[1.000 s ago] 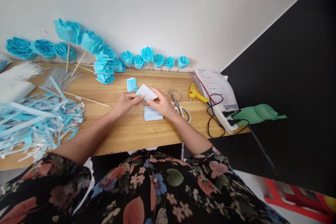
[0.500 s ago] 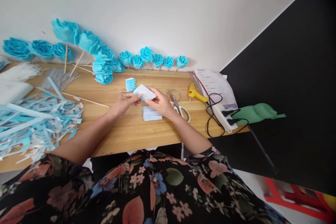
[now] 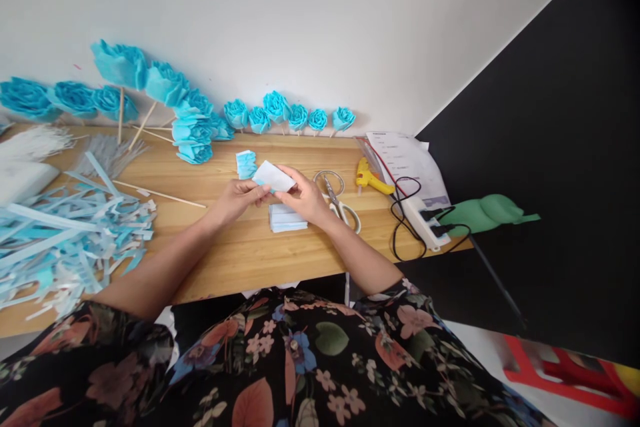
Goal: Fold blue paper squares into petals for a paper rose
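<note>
A small white paper piece [image 3: 275, 175] with a light blue edge is held between both hands, above the table. My left hand [image 3: 241, 197] pinches its lower left edge between thumb and fingers. My right hand [image 3: 303, 195] grips its right side, thumb below and fingers behind. Just under the hands lies a stack of pale paper pieces [image 3: 289, 219]. Behind my left hand sits a little pile of light blue crinkled pieces [image 3: 246, 164]. Scissors with white handles [image 3: 345, 212] rest to the right of my right hand, beside a roll of tape-like ring [image 3: 329, 181].
Blue paper flowers [image 3: 276, 107] line the wall, some on sticks. Cut paper strips [image 3: 65, 233] heap up at the left, near a thin stick [image 3: 165, 195]. At the right are a yellow glue gun [image 3: 373, 177], a power strip [image 3: 425, 223] with black cords, and printed sheets [image 3: 407, 160].
The view has shifted slightly, moving the table's things a little to the left. Both hands keep hold of the paper piece, which has tilted slightly.
</note>
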The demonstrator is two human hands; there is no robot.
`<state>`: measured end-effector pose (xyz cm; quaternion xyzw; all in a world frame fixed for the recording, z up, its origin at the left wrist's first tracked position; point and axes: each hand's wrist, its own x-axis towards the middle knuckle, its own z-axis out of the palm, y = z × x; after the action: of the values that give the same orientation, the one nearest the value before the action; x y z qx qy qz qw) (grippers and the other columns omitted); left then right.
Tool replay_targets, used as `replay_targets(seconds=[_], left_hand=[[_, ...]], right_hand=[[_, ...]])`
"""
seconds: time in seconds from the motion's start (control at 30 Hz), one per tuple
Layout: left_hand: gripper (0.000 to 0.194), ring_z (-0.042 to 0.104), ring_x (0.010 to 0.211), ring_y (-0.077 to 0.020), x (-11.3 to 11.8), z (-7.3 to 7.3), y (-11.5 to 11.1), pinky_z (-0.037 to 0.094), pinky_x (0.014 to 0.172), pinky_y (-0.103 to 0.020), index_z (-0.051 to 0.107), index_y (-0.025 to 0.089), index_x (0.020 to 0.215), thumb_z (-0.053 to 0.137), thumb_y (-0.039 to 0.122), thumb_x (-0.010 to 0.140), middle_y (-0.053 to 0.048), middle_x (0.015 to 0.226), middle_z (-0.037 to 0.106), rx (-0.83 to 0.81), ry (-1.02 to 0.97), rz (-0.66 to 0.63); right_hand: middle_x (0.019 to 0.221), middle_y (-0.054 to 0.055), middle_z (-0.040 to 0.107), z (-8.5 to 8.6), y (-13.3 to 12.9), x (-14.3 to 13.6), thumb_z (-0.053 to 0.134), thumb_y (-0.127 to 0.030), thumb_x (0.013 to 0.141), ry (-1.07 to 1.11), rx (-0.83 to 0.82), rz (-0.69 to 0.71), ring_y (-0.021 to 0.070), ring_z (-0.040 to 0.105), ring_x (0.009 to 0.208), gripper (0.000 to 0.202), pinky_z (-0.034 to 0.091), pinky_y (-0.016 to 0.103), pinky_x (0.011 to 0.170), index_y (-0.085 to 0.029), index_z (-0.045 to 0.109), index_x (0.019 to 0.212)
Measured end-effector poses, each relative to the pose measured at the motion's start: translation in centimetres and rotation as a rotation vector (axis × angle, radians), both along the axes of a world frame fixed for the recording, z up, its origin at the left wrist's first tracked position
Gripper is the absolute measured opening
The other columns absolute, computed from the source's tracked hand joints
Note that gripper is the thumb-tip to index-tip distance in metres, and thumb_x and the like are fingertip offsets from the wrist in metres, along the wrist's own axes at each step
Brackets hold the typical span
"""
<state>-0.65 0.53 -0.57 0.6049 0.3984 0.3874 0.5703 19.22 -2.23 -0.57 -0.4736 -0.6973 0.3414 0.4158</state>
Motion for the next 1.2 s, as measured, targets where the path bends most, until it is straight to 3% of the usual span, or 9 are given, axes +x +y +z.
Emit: replay_targets(seconds=[0.2, 0.27, 0.4, 0.5, 0.6, 0.7, 0.8, 1.03, 1.2], left_hand=[[0.042, 0.056, 0.058, -0.0136, -0.1, 0.3, 0.1, 0.045, 0.06, -0.028, 0.072, 0.016, 0.06, 0.081, 0.055, 0.07, -0.005, 0.061, 0.068, -0.058, -0.091, 0.057], [0.039, 0.056, 0.058, -0.0136, -0.2, 0.3, 0.2, 0.045, 0.06, -0.028, 0.071, 0.016, 0.058, 0.081, 0.051, 0.07, -0.005, 0.061, 0.067, -0.093, -0.164, 0.087], [0.035, 0.056, 0.057, -0.0129, -0.2, 0.5, 0.3, 0.043, 0.058, -0.028, 0.068, 0.016, 0.055, 0.084, 0.044, 0.068, -0.004, 0.06, 0.066, -0.172, -0.285, 0.089], [0.034, 0.056, 0.057, -0.0122, -0.1, 0.7, 0.3, 0.041, 0.056, -0.027, 0.067, 0.015, 0.055, 0.085, 0.042, 0.068, -0.004, 0.059, 0.065, -0.205, -0.334, 0.065], [0.034, 0.056, 0.055, -0.0118, 0.0, 0.9, 0.2, 0.041, 0.055, -0.027, 0.066, 0.014, 0.057, 0.087, 0.04, 0.065, -0.004, 0.06, 0.065, -0.242, -0.357, 0.067], [0.035, 0.056, 0.054, -0.0114, 0.0, 1.1, 0.1, 0.041, 0.055, -0.027, 0.066, 0.013, 0.058, 0.088, 0.04, 0.063, -0.004, 0.059, 0.065, -0.267, -0.367, 0.07], [0.035, 0.056, 0.054, -0.0114, 0.0, 1.1, 0.1, 0.041, 0.054, -0.027, 0.065, 0.013, 0.058, 0.088, 0.04, 0.063, -0.004, 0.058, 0.064, -0.273, -0.359, 0.056], [0.036, 0.053, 0.053, -0.0109, 0.0, 0.4, 0.0, 0.04, 0.056, -0.027, 0.067, 0.013, 0.058, 0.086, 0.044, 0.064, -0.004, 0.057, 0.064, -0.267, -0.239, -0.006], [0.041, 0.051, 0.052, -0.0107, -0.1, 0.2, 0.1, 0.039, 0.056, -0.026, 0.066, 0.015, 0.054, 0.08, 0.05, 0.069, -0.002, 0.053, 0.061, -0.131, -0.058, 0.022]], right_hand=[[0.086, 0.001, 0.073, 0.3, 0.0, 0.1, 0.066, -0.036, 0.084, -0.022, 0.007, 0.01, 0.0151, 0.065, 0.072, 0.057, 0.055, 0.028, 0.071, -0.021, 0.058, 0.139], [0.085, 0.001, 0.073, 0.4, 0.0, 0.2, 0.064, -0.037, 0.086, 0.013, 0.018, 0.03, 0.0153, 0.066, 0.075, 0.056, 0.056, 0.028, 0.073, -0.021, 0.057, 0.139], [0.096, 0.004, 0.074, 0.8, 0.0, 0.5, 0.059, -0.041, 0.092, 0.063, 0.027, 0.02, 0.0166, 0.068, 0.082, 0.052, 0.058, 0.03, 0.077, -0.022, 0.054, 0.14], [0.115, 0.008, 0.072, 1.2, 0.0, 0.8, 0.056, -0.037, 0.093, 0.057, 0.094, -0.025, 0.0207, 0.069, 0.103, 0.05, 0.059, 0.035, 0.087, -0.023, 0.052, 0.141], [0.138, 0.009, 0.062, 1.6, -0.1, 1.0, 0.052, -0.025, 0.091, -0.013, 0.212, -0.036, 0.0234, 0.058, 0.129, 0.055, 0.055, 0.042, 0.102, -0.026, 0.047, 0.145], [0.149, 0.008, 0.053, 1.8, 0.0, 1.2, 0.052, -0.017, 0.087, -0.164, 0.36, -0.01, 0.0247, 0.048, 0.141, 0.062, 0.044, 0.05, 0.116, -0.027, 0.045, 0.148], [0.153, 0.007, 0.049, 1.6, 0.3, 1.1, 0.055, -0.015, 0.086, -0.33, 0.479, 0.029, 0.0269, 0.041, 0.146, 0.061, 0.035, 0.056, 0.122, -0.028, 0.049, 0.145], [0.153, 0.003, 0.047, 0.7, 0.7, 0.9, 0.057, -0.014, 0.091, -0.446, 0.668, 0.06, 0.0264, 0.034, 0.149, 0.038, 0.034, 0.054, 0.12, -0.032, 0.069, 0.122], [0.144, 0.002, 0.057, 0.3, 0.9, 0.8, 0.064, -0.024, 0.091, -0.413, 0.608, 0.092, 0.0271, 0.039, 0.145, 0.013, 0.037, 0.053, 0.117, -0.029, 0.076, 0.094]])
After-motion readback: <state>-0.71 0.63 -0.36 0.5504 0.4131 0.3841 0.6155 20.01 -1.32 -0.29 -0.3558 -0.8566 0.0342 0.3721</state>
